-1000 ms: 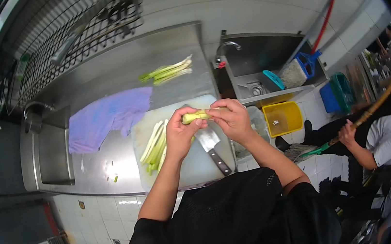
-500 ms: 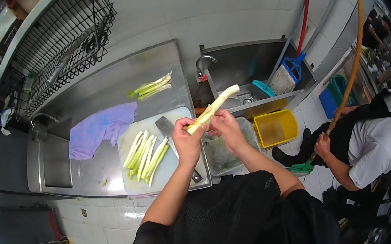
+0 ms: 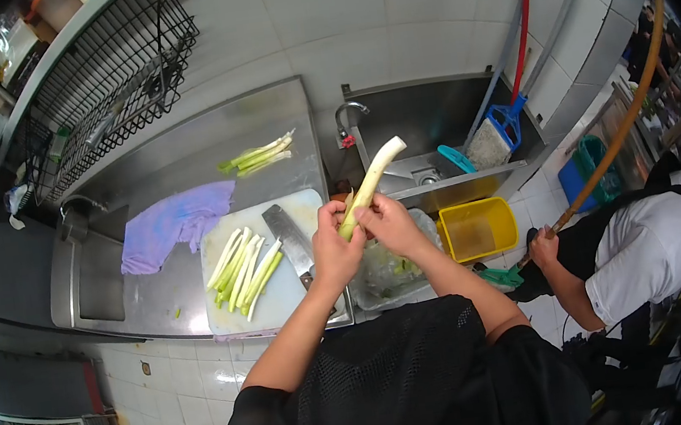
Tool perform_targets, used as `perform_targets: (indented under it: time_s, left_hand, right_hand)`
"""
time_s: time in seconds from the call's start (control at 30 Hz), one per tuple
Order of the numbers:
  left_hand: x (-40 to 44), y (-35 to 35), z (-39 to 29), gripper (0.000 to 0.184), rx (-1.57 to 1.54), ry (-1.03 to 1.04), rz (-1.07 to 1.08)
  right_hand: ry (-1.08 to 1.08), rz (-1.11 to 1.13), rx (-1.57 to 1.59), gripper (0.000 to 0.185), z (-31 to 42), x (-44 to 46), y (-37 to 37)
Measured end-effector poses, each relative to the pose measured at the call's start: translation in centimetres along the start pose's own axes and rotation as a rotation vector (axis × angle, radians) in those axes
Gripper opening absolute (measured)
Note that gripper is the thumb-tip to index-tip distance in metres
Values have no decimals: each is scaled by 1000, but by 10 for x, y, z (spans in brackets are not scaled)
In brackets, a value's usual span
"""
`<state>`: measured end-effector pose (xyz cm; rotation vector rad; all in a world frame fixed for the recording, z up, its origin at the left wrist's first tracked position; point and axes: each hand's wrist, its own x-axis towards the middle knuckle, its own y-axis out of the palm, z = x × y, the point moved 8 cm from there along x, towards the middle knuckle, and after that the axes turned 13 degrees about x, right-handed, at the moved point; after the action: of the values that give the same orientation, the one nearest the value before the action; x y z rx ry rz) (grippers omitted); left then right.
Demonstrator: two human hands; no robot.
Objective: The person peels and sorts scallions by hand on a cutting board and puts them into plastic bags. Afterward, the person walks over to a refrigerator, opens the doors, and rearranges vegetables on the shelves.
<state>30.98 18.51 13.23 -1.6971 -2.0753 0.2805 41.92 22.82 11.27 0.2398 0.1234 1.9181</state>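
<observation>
A thick pale leek [image 3: 380,172] slants up and away between my two hands, its white end uppermost. My left hand [image 3: 336,247] is closed around its greener lower end, with a loose strip of outer layer standing by the fingers. The fingers of my right hand [image 3: 393,225] pinch the same stalk from the other side. To the left, several cut stalks [image 3: 243,273] lie on a white cutting board [image 3: 300,298]. A broad-bladed knife [image 3: 288,240] rests along the board's right side. Below my hands stands a clear plastic tub [image 3: 381,280] with some scraps in it.
More stalks [image 3: 259,154] and a purple cloth [image 3: 176,226] lie on the steel counter. Behind the tub is a sink [image 3: 431,116] with a tap [image 3: 346,118]. A yellow bin [image 3: 479,229] stands on the right, near a co-worker [image 3: 643,252] gripping a long pole [image 3: 619,127].
The leek has turned more upright in my hands, and a strip of its outer layer now stands away beside my left fingers. The co-worker's hand and pole have shifted.
</observation>
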Motion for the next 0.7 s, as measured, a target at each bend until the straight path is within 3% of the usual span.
perform_targets:
  time_s: [0.07, 0.2, 0.3, 0.4, 0.47, 0.5, 0.57, 0.7]
  left_hand:
    - [-1, 0, -9, 34, 271, 129, -88]
    - [0, 1, -18, 35, 327, 52, -18]
    - [1, 1, -19, 32, 350, 41, -29]
    - [5, 3, -6, 27, 305, -38, 102]
    - [6, 6, -2, 24, 556, 54, 164]
    - [7, 3, 5, 24, 557, 53, 165]
    - [6, 6, 29, 21, 457, -72, 282]
    - [3, 5, 8, 22, 351, -19, 274]
  right_hand:
    - [-53, 26, -146, 29, 15, -8, 7]
    - [-14, 56, -236, 27, 19, -11, 3]
    - [-122, 24, -238, 24, 20, -10, -4]
    - [-182, 52, -375, 23, 21, -6, -10]
    - [-377, -65, -549, 22, 37, -8, -19]
    - [-376, -66, -548, 22, 43, -7, -25]
    - [-158, -212, -644, 20, 48, 3, -55]
    - [-369, -163, -694, 17, 66, 7, -61]
